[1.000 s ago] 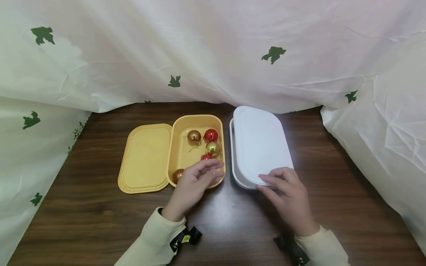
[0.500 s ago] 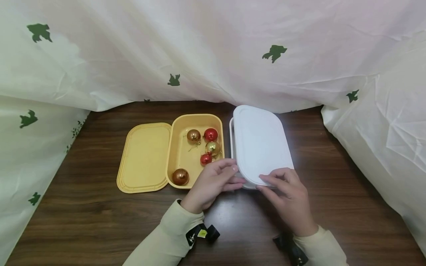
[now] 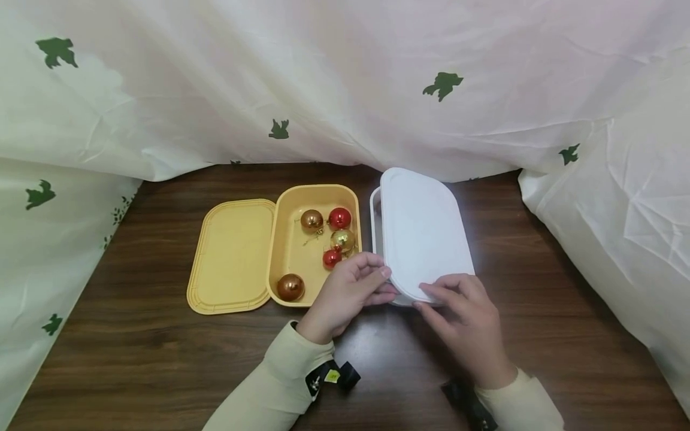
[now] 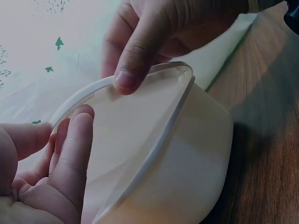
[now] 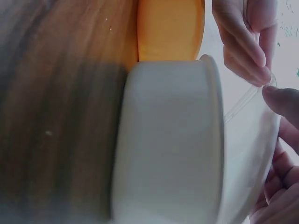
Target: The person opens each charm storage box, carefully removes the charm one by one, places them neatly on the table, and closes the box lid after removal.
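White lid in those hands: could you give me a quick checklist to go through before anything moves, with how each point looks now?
1. Right hand has a hold on the white lid: ok, pinching its near edge.
2. Left hand has a hold too: ok, at the lid's near left corner.
3. Lid seated on the white box: not ok, tilted, with a gap at the near side.
4. Contents of the white box known: cannot tell, the lid hides most of the inside.
5. Yellow lid out of the way: ok, left of the yellow box.
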`<state>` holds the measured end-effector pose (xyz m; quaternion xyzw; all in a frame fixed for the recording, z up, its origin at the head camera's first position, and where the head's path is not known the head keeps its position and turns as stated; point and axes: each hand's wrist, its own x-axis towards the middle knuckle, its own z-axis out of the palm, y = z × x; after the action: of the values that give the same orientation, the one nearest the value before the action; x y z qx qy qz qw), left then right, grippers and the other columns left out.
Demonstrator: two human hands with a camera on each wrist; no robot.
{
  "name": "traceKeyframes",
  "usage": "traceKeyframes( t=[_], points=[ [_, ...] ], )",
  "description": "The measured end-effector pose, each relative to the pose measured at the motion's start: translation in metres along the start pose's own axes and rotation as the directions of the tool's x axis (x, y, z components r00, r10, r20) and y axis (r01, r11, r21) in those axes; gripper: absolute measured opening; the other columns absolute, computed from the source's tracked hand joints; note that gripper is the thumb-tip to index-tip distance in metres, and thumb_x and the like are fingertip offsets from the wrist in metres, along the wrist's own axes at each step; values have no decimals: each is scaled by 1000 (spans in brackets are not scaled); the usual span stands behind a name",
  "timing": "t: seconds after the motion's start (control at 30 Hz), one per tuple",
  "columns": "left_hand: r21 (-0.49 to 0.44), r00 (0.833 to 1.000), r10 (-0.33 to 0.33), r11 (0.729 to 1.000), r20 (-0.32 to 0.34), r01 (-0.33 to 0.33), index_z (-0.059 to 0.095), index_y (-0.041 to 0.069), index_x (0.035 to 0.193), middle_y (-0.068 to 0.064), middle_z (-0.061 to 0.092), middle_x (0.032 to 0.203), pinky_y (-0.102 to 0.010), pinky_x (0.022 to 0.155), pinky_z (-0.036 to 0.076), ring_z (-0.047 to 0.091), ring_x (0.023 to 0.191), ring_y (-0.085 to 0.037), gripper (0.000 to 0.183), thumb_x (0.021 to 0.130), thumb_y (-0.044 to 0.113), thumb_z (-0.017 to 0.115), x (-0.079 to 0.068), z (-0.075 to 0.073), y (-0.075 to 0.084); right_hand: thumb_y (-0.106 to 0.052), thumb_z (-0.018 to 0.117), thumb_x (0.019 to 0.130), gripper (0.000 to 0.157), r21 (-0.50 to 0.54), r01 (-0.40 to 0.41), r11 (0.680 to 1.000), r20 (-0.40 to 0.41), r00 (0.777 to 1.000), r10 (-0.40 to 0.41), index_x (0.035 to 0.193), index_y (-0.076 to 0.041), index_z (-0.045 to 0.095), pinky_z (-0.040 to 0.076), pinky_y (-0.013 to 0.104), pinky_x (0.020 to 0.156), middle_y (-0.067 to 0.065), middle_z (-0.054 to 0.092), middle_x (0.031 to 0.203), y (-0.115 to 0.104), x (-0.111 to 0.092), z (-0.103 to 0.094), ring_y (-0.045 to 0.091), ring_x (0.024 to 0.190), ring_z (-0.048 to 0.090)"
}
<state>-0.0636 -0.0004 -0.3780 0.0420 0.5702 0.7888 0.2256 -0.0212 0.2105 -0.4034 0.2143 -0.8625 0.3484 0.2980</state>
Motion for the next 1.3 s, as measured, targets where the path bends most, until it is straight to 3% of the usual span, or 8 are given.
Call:
traceKeyframes(
  t=[0.23,0.37,0.47,0.63,0.87,1.03,1.2,1.3],
  points=[
    [-28,1000,-2,1000,7,2,58,-9,113,-15,68,102,-36,81,61,72,84,-18,17,101,1,58,1,3,-1,-42,61,99,43,-95,94,991,32,995,-91,99,-3,78,44,30,71,9,65,91,-19,12,-4,26,83,57],
    [-23,1000,14,1000,8,-14,57,-11,112,-18,68,102,-37,82,60,72,86,-18,17,100,2,58,0,3,-3,-24,80,85,28,-175,73,982,125,991,-51,101,-2,78,49,34,64,8,64,91,-29,20,-6,24,80,56],
    [-25,1000,19,1000,4,-19,58,-10,111,-17,68,101,-37,82,60,72,86,-19,16,100,2,58,-1,3,-3,-14,88,72,33,-250,71,966,175,984,-27,101,-1,78,50,33,58,7,62,89,-35,25,-7,22,76,55],
    [-7,999,45,999,3,-45,59,-11,112,-21,69,103,-38,83,60,72,89,-21,18,100,1,59,0,4,-4,-18,90,71,32,-335,96,937,183,982,-35,96,-3,77,49,30,49,4,63,84,-38,31,-9,18,68,55],
    [15,997,83,996,5,-83,62,-12,114,-23,70,107,-39,82,60,72,90,-22,21,99,2,61,1,9,-2,-20,84,76,28,-282,55,958,126,992,-20,95,-2,75,51,37,49,6,67,86,-36,29,-13,21,69,61],
    [4,995,100,995,25,-101,63,-10,117,-22,70,108,-41,83,60,73,94,-26,22,99,3,61,3,15,-5,-20,83,78,29,-273,-7,962,101,994,36,98,-1,74,55,39,58,9,68,90,-36,28,-19,22,76,64],
    [102,990,133,985,44,-137,65,-9,117,-19,71,106,-34,80,61,73,93,-25,23,98,4,63,5,22,-14,-31,81,84,33,-160,-80,984,3,997,82,97,-1,75,52,15,69,7,68,90,-30,27,-24,17,75,63],
    [219,984,171,959,56,-179,67,-5,114,-13,72,104,-29,79,60,72,89,-18,22,97,8,66,7,26,-22,-29,82,84,31,-71,-108,992,-85,991,102,95,-2,76,48,7,72,6,68,89,-26,26,-26,11,75,61]
  ],
)
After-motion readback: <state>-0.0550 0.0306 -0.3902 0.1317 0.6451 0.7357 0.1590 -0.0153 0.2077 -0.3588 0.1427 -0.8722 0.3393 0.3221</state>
